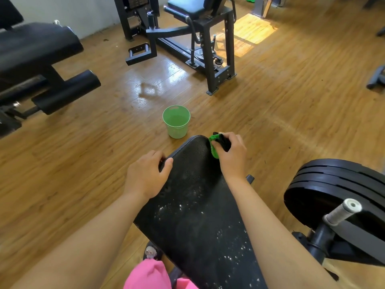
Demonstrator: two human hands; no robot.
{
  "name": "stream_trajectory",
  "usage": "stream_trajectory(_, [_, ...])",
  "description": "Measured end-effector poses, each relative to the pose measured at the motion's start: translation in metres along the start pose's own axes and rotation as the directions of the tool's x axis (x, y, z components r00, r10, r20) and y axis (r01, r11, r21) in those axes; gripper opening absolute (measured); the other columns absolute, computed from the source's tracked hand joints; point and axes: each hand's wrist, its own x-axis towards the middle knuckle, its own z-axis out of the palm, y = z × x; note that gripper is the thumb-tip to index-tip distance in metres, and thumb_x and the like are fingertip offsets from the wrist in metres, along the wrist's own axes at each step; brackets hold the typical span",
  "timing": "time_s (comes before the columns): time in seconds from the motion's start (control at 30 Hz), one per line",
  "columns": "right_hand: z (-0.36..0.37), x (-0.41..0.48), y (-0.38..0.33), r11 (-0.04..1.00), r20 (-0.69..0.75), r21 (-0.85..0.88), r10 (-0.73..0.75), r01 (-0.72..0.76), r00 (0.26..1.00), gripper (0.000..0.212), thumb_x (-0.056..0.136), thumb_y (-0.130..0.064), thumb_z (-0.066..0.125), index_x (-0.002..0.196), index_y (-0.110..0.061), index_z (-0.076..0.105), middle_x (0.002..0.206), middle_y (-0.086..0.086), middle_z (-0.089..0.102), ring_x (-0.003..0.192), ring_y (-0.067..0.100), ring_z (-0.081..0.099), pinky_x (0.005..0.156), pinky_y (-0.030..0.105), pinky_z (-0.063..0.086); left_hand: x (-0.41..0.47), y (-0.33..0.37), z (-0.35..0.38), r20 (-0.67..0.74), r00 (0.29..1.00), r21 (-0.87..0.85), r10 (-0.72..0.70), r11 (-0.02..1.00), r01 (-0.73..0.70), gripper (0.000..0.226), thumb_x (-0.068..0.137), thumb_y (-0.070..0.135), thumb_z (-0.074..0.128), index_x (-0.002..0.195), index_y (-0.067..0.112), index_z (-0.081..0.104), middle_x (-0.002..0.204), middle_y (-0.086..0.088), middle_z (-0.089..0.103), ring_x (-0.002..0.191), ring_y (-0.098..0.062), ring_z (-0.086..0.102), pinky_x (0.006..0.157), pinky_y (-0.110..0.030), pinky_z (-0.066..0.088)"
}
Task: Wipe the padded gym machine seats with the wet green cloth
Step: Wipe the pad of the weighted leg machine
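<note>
Head view: right hand (231,155) grips nubby green cloth (214,145) on textured seat (193,205).

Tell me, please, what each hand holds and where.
The right hand grips the green cloth from above, at the far end of the seat pad. The left hand grips that pad's left edge.

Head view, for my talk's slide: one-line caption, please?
Right hand holds the green cloth on the far end of the speckled seat pad; left hand grips its edge.
</note>
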Motion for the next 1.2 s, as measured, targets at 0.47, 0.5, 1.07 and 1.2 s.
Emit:
stream_trajectory(0.47, [-0.014, -0.018, 0.02, 0.994, 0.029, -0.065, -0.089, 0.091, 0.996, 0.021, 0.086, -0.015, 0.071, 0.106, -0.006, 0.066, 0.1, 0.005, 0.056, 0.097, 0.022, 0.055, 0.08, 0.018, 0.037, 0.0, -0.002, 0.003, -0.016, 1.0, -0.001, 0.003, 1.0, -0.003, 0.036, 0.098, 0.048, 0.036, 0.093, 0.022, 0.06, 0.087, 0.005, 0.059, 0.077, -0.015, 0.055, 0.061, -0.03, 0.047])
stream_trajectory(0.5, [-0.013, -0.013, 0.02, 0.995, 0.017, -0.064, -0.07, 0.071, 0.997, 0.019, 0.087, -0.015, 0.07, 0.104, -0.006, 0.066, 0.098, 0.002, 0.053, 0.096, 0.022, 0.055, 0.078, 0.017, 0.035, 0.0, -0.002, 0.004, -0.024, 1.0, 0.006, 0.007, 1.0, -0.007, 0.036, 0.098, 0.048, 0.036, 0.093, 0.022, 0.06, 0.086, 0.004, 0.059, 0.076, -0.015, 0.055, 0.058, -0.027, 0.043])
stream_trajectory(1.07, [-0.021, -0.044, 0.031, 0.996, -0.009, -0.064, -0.057, 0.056, 0.998, 0.022, 0.084, -0.006, 0.072, 0.105, -0.007, 0.065, 0.102, 0.002, 0.057, 0.096, 0.015, 0.055, 0.085, 0.004, 0.036, -0.001, -0.003, 0.004, -0.046, 0.999, 0.001, 0.003, 1.0, -0.003, 0.037, 0.096, 0.05, 0.035, 0.088, 0.023, 0.058, 0.081, 0.007, 0.058, 0.073, -0.014, 0.054, 0.059, -0.03, 0.044])
stream_trajectory(1.2, [-0.012, -0.019, 0.021, 0.997, -0.085, -0.037, 0.068, -0.071, 0.994, 0.016, 0.087, -0.012, 0.069, 0.102, -0.006, 0.065, 0.099, 0.003, 0.054, 0.091, 0.014, 0.052, 0.074, -0.002, 0.032, -0.001, -0.004, 0.005, -0.046, 0.999, 0.009, 0.011, 1.0, -0.011, 0.038, 0.096, 0.051, 0.033, 0.087, 0.023, 0.057, 0.08, 0.008, 0.057, 0.072, -0.012, 0.054, 0.057, -0.029, 0.044])
